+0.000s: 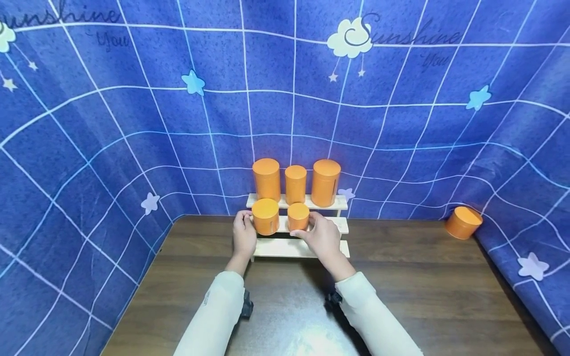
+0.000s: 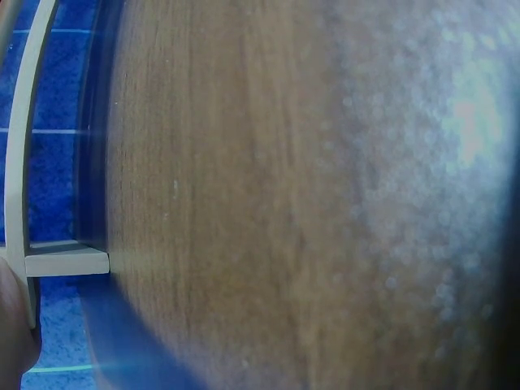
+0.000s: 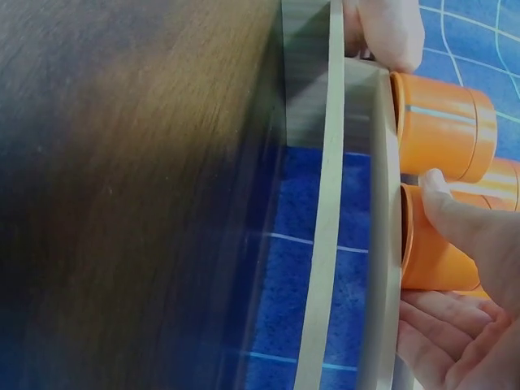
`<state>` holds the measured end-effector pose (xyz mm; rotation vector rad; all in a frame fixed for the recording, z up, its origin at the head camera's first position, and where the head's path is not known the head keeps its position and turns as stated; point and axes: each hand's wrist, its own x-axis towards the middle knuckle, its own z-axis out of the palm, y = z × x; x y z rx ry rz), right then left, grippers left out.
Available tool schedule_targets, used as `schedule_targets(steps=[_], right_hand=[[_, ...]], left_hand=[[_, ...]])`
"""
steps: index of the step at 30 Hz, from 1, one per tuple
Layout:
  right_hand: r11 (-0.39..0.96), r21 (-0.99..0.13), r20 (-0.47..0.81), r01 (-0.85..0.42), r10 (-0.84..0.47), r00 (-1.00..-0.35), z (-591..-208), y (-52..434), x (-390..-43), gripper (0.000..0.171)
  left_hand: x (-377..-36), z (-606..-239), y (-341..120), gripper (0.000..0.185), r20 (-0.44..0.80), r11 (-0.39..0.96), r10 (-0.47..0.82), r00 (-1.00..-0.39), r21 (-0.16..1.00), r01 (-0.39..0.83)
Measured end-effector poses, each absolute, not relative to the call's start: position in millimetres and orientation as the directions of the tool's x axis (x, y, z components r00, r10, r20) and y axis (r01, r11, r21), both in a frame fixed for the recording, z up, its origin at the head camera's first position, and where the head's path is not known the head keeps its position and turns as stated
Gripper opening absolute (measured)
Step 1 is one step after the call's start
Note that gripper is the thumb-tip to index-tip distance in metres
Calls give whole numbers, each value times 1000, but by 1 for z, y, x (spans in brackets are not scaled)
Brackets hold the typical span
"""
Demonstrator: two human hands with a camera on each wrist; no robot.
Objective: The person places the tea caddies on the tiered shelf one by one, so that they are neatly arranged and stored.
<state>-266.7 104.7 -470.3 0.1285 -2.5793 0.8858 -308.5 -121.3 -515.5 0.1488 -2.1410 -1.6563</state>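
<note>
A three-step pale wooden stand [image 1: 303,248] rises at the back of the table. My right hand [image 1: 322,237] holds a short orange canister [image 1: 298,217] on its middle step, thumb on one side and fingers on the other, as the right wrist view shows. Just left of it stands a wider orange canister [image 1: 265,217]. Beside that one my left hand [image 1: 244,237] grips the left end of the stand, fingertips near the canister. On the top step are a tall orange canister [image 1: 267,180], a slimmer canister [image 1: 296,185] and another wide canister [image 1: 326,183].
A single orange canister [image 1: 463,223] sits at the table's far right corner, by the curtain. Blue patterned curtain [image 1: 276,113] hangs behind and along both sides. The brown wooden table [image 1: 409,287] extends in front of the stand.
</note>
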Motion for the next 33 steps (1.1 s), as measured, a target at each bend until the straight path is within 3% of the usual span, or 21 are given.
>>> schedule_targets(steps=[15, 33], right_hand=[[830, -541, 402, -138, 112, -909, -477, 97, -266, 69], [845, -513, 448, -150, 115, -887, -479, 94, -268, 65]], left_hand=[[-308, -518, -124, 24, 249, 283, -328, -911, 946, 156], [-309, -515, -122, 24, 249, 287, -331, -910, 945, 154]])
